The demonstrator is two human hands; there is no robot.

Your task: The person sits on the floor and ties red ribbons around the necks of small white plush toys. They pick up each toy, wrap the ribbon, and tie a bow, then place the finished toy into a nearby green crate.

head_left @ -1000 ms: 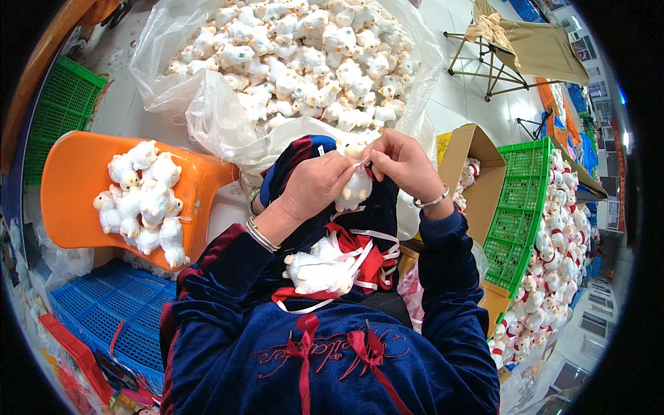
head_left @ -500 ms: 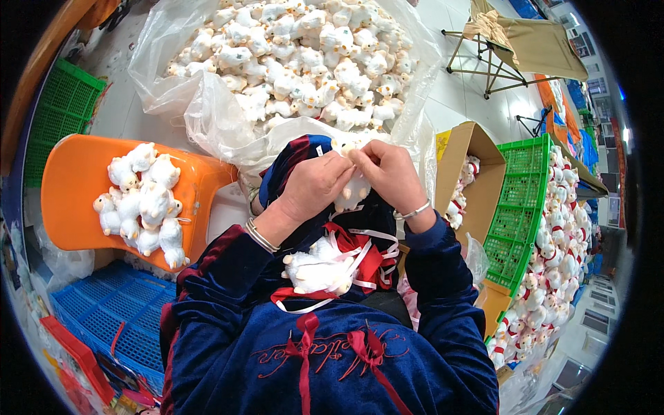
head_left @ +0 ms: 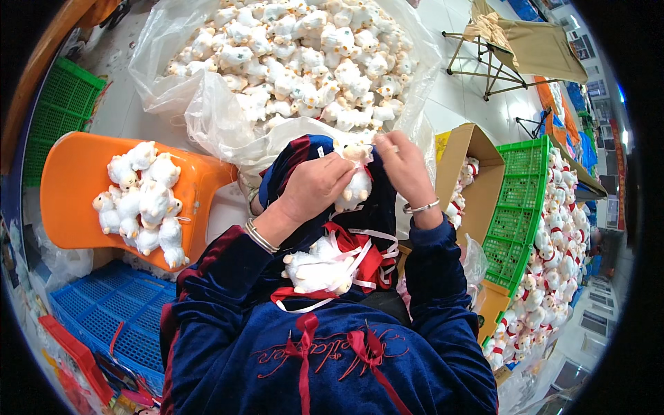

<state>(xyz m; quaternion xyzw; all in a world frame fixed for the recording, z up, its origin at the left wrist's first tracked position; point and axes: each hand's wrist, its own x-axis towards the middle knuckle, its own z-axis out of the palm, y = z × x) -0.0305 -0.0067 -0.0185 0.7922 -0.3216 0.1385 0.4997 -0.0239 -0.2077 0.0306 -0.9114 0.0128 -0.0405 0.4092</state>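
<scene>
Above my lap, my left hand (head_left: 311,185) pinches a small white plush animal (head_left: 357,188) at its neck and side. The plush toy stands upright with its head up, and a bit of red ribbon shows at its neck. Beside its head, on the right, is my right hand (head_left: 407,171). Its fingers are curled together, and what they hold, if anything, is too small to make out. On my lap lies another white plush toy (head_left: 319,270) on its side, among red cloth pieces with white ribbons (head_left: 370,268).
An orange chair (head_left: 69,194) to the left carries several white plush toys. Ahead, a large clear plastic bag (head_left: 214,114) holds a heap of them. On the right stand a cardboard box (head_left: 484,162) and a green crate (head_left: 515,207), beside many red-collared toys (head_left: 553,256). A blue crate (head_left: 114,304) sits lower left.
My right hand has moved right, away from the plush toy's neck, uncovering its head and the red ribbon. My left hand stays in place on the toy.
</scene>
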